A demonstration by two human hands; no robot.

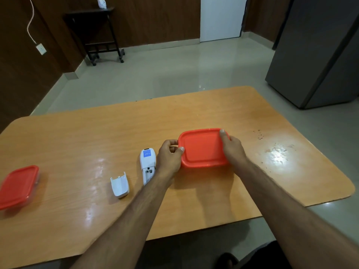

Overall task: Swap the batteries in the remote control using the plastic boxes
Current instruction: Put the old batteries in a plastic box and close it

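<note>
A plastic box with a red lid (203,147) sits at the middle right of the wooden table (97,136). My left hand (170,157) grips its left edge, thumb on the lid. My right hand (232,147) holds its right side, one fingertip at the far corner. Just left of my left hand the white remote control (147,162) lies face down, its battery bay uncovered and partly hidden by my wrist. The white battery cover (119,184) lies loose to its left. A second red-lidded box (18,186) rests at the table's left edge.
Beyond the table is bare tiled floor, with a dark wheeled stand (101,35) against the far wall and a grey refrigerator (318,55) at the right. Small dark specks (259,134) and glare mark the table's right part.
</note>
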